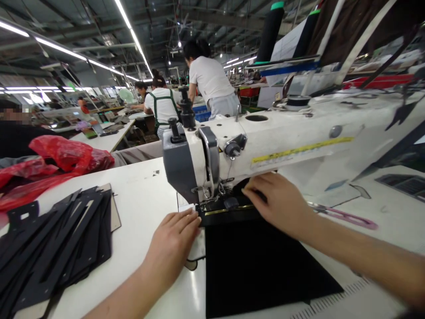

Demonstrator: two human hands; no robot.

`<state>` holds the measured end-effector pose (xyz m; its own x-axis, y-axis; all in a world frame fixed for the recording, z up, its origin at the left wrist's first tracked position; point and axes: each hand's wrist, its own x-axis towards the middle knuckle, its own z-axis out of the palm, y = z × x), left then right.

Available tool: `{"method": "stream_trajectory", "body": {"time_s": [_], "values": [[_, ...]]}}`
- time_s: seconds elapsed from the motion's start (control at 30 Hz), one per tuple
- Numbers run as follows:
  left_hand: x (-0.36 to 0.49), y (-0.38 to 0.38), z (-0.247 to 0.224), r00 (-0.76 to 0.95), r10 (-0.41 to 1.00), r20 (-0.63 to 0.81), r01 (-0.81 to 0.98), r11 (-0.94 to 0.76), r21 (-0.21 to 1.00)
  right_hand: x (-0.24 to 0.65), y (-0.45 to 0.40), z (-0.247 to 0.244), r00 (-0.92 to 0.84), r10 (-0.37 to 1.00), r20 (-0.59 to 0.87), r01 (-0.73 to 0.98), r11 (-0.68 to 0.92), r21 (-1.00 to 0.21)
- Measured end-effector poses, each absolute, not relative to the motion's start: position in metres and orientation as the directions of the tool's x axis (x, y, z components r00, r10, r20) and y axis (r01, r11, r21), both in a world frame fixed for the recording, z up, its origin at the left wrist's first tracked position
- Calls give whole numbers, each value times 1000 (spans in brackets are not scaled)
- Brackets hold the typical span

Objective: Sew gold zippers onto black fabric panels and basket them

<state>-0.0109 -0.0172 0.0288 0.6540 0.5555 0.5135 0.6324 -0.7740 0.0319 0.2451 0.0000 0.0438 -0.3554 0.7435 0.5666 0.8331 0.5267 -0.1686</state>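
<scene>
A black fabric piece [262,270] lies on the sewing machine bed, its lower part hanging toward me as a flat panel. Along its upper edge runs a zipper [215,212] with gold-coloured teeth, passing beneath the presser foot [231,203] of the white sewing machine [299,137]. My left hand [175,232] rests with outstretched fingers on the fabric's left end, just left of the needle area. To the right of the needle, my right hand [270,195] pinches the black fabric between thumb and fingers under the machine arm. The needle tip is hard to make out.
Flat black cut pieces [63,243] are piled on the white table [142,190] at left, near a red plastic bag [69,155]. Pink-handled thread snips [348,217] lie beyond my right forearm. Black thread cones [270,33] stand above the machine. Other people work farther back.
</scene>
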Motion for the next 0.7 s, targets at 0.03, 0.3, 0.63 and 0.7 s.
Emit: {"method": "stream_trajectory", "body": {"time_s": [0.03, 0.3, 0.63, 0.7], "values": [[-12, -13, 28, 688, 532, 494, 601, -799, 23, 240, -14, 41, -404, 728, 554, 795, 579, -181], [-1, -6, 37, 480, 774, 413, 751, -606, 263, 183, -33, 28, -521, 786, 333, 777, 598, -197], [0, -15, 23, 625, 662, 413, 689, -717, 106, 182, -28, 14, -590, 683, 430, 708, 694, -130], [2, -16, 20, 640, 649, 410, 700, -713, 36, 183, -29, 15, -606, 623, 495, 682, 727, -81]]}}
